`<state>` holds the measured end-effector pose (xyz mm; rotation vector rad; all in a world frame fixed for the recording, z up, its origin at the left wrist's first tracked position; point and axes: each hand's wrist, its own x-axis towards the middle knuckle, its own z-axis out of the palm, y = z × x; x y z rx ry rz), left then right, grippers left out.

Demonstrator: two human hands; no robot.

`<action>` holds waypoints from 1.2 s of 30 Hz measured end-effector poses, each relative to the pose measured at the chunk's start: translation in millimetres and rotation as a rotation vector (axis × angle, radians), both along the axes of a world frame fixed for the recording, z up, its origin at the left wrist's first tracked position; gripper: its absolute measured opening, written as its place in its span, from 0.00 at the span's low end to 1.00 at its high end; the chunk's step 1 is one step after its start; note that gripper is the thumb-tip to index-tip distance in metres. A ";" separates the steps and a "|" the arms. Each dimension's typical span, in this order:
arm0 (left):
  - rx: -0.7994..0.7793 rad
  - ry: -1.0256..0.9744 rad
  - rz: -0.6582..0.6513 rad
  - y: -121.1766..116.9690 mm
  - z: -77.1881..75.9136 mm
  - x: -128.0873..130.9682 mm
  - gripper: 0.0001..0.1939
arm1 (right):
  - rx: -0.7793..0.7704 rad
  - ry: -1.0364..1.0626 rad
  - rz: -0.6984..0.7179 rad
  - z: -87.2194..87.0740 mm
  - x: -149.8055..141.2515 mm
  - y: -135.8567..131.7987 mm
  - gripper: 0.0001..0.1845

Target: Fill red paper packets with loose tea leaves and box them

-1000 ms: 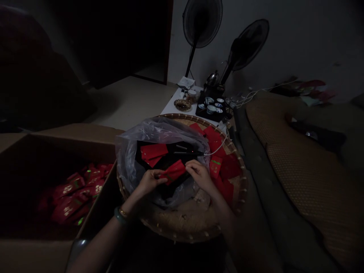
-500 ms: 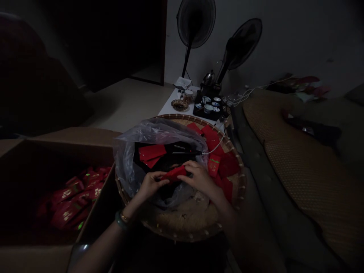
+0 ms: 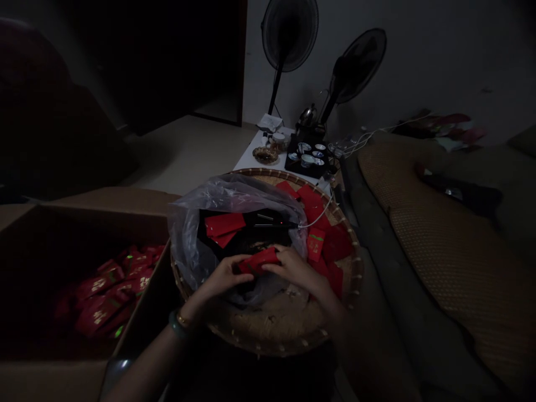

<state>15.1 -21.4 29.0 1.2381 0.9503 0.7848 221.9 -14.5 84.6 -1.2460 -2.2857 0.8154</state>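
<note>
Between my two hands is a small red packet [image 3: 260, 261], held level over an open clear plastic bag [image 3: 184, 240]. My left hand [image 3: 226, 274] grips its left end, and my right hand [image 3: 291, 265] pinches the right end between thumb and fingers. Dark loose material [image 3: 247, 243] lies inside the bag. Flat red packets [image 3: 225, 224] rest on the bag's far left part, beside a dark device [image 3: 276, 224] with a white cord. The bag sits in a round woven bamboo tray [image 3: 276, 332]. More red packets [image 3: 316, 243] lie along the tray's right side.
At left stands an open cardboard box [image 3: 142, 312] with many red packets [image 3: 104, 296] in it. Beyond the tray, a white table [image 3: 247, 162] bears a black tea tray [image 3: 297, 166] with cups. Two fans [image 3: 288, 33] stand behind. A couch with a woven mat [image 3: 435, 234] is at right.
Both hands have shifted slightly down and tipped the red packet, so more of its broad face shows. My left fingers have moved farther along its end.
</note>
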 end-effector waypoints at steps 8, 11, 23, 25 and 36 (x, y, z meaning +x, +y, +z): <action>-0.023 0.106 -0.031 2.4 1.2 9.1 0.17 | 0.001 -0.100 0.069 7.5 -1.3 0.6 0.09; -0.001 0.112 -0.033 2.1 -0.6 7.5 0.18 | 0.018 -0.124 0.100 7.6 1.0 0.7 0.07; -0.103 0.014 -0.005 4.1 2.4 6.7 0.18 | 0.027 0.061 0.030 12.6 1.2 3.5 0.04; -0.142 -0.008 -0.020 2.1 3.7 8.0 0.18 | 0.021 0.105 -0.007 12.4 3.2 4.8 0.05; -0.323 -0.180 0.097 3.9 5.0 7.5 0.20 | -0.142 0.248 -0.086 0.6 -4.0 5.8 0.04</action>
